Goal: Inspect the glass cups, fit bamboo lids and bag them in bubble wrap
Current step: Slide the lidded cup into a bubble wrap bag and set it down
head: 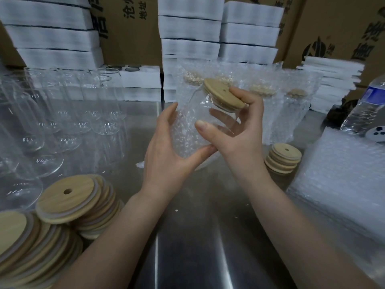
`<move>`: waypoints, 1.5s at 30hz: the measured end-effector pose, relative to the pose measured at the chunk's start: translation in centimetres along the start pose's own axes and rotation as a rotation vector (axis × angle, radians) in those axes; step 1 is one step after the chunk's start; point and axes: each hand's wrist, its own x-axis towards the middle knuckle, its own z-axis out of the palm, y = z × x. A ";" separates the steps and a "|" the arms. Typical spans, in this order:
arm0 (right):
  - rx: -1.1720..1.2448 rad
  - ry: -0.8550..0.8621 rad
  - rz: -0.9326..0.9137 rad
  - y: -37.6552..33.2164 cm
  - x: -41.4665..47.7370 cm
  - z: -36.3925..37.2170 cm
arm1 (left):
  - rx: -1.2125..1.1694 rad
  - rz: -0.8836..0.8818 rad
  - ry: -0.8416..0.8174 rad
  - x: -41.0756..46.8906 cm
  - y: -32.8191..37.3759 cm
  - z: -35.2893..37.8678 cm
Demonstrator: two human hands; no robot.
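The glass cup (208, 113), bamboo lid (223, 93) on, hangs tilted above the middle of the worktop (208, 226). The right hand (239, 132) grips it just under the lid. The left hand (166, 151) clasps the bubble bag (185, 132) round its base.

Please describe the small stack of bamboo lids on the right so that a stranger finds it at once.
On the steel table, find the white pile of bubble wrap at the right. Just left of it, before the wrapped cups, stands the small stack of bamboo lids. Unlike the large fanned-out stacks at the near left, it is short and nearly straight.
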 end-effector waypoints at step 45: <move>-0.292 -0.100 -0.058 0.8 -0.1 0.4 | -0.339 -0.169 -0.089 0.4 -1.4 0.1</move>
